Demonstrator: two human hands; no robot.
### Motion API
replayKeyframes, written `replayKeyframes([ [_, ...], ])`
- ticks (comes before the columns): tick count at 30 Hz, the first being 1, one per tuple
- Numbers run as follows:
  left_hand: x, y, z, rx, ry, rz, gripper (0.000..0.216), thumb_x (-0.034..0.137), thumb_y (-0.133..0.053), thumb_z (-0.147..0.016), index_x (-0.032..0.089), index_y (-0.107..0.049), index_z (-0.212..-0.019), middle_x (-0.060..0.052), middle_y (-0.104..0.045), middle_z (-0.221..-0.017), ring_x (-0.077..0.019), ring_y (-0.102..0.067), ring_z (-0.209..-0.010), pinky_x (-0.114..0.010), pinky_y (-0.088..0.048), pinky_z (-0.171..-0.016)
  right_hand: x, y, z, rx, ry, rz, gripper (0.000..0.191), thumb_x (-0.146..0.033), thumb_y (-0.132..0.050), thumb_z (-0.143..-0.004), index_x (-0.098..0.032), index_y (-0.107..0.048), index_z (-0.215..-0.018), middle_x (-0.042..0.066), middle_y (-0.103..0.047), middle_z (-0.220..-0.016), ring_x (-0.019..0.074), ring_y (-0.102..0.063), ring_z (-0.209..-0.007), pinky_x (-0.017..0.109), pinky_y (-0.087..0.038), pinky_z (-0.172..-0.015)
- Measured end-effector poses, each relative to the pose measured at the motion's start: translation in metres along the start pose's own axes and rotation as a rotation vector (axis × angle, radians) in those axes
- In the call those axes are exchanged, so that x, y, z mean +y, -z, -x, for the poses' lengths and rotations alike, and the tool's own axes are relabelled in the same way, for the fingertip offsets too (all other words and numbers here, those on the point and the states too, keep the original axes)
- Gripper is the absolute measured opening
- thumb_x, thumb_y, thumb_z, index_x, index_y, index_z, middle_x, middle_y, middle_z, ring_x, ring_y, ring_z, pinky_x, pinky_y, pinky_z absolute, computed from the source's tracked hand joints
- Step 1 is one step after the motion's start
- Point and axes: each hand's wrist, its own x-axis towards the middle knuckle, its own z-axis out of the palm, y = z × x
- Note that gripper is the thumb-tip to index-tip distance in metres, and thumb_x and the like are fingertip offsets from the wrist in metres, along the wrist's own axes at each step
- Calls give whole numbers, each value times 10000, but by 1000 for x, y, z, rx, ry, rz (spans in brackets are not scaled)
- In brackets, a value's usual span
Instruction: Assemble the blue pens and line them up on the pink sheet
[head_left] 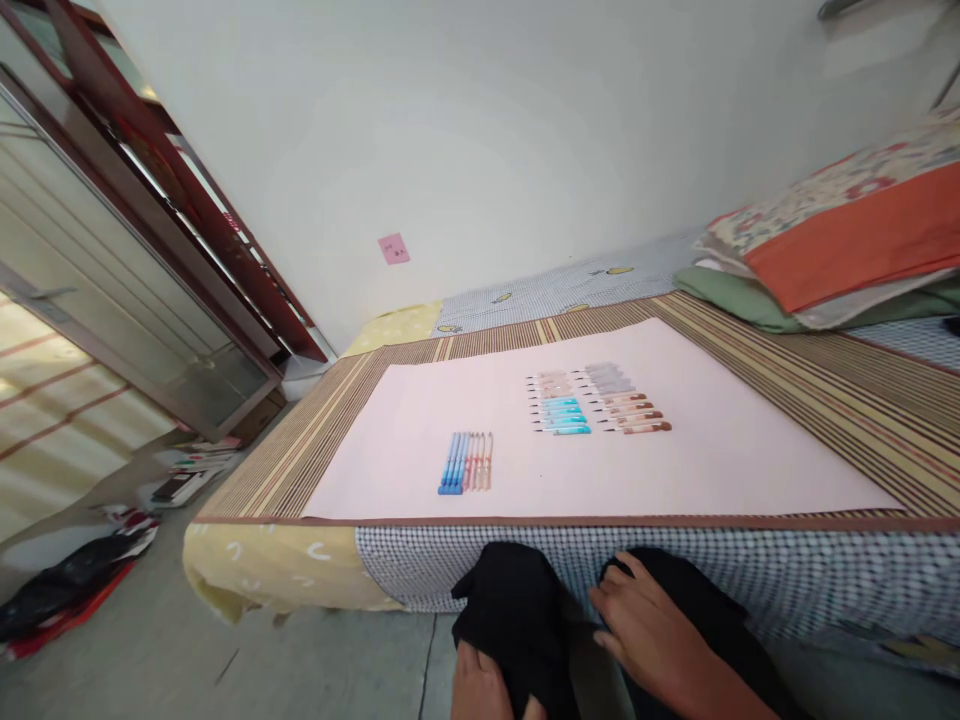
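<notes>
My left hand [484, 682] rests on the black-clothed left thigh, its thumb and fingers apart and nothing in it. My right hand [649, 625] lies over the right knee with its fingers loosely spread, also holding nothing. Beyond both knees, a pale pink sheet [420, 400] is spread on the bed. Upright rows of slim pens lie on its left part: blue pens [454, 462] beside pink and whitish pens [480, 462]. Farther right, two columns of pens lie sideways: turquoise pens [562, 415] below pale beige ones [553, 383], and brown pens [637, 415] below grey ones [606, 378].
A striped mat [300, 460] lies under the sheet, over a checked cloth [420, 560] hanging down the bed's front. Folded bedding [847, 240] is stacked at the back right. A pink note [394, 248] sticks to the wall. Bags [67, 585] lie on the floor at left.
</notes>
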Motion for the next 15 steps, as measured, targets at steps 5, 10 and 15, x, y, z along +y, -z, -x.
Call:
replayKeyframes([
  [5, -10, -20, -2, 47, -29, -120, 787, 250, -644, -656, -55, -509, -1369, -314, -484, -1436, -433, -371, -1414, -496, -318, -1169, 6, -2, 3, 24, -8, -7, 209, -232, -862, -660, -211, -680, -759, 5, -676, -755, 248, -628, -888, 512, -270, -1124],
  [10, -30, -14, -15, 17, 47, 99, 815, 313, -566, -777, 1, -332, -1492, -259, -385, -1542, -317, -344, -1461, -407, -331, -1175, 5, 0, 2, 33, -1, 24, 200, -239, -853, -675, -214, -686, -783, 13, -683, -783, 257, -627, -887, 516, -292, -1097],
  [15, -14, 0, -23, 136, -1, 130, 795, 237, -576, -768, 47, -344, -1505, -218, -389, -1551, -311, -358, -1452, -441, -323, -1188, 3, 3, -1, 9, -3, 24, 190, -242, -853, -680, -217, -684, -763, 5, -682, -759, 252, -629, -866, 508, -298, -1083],
])
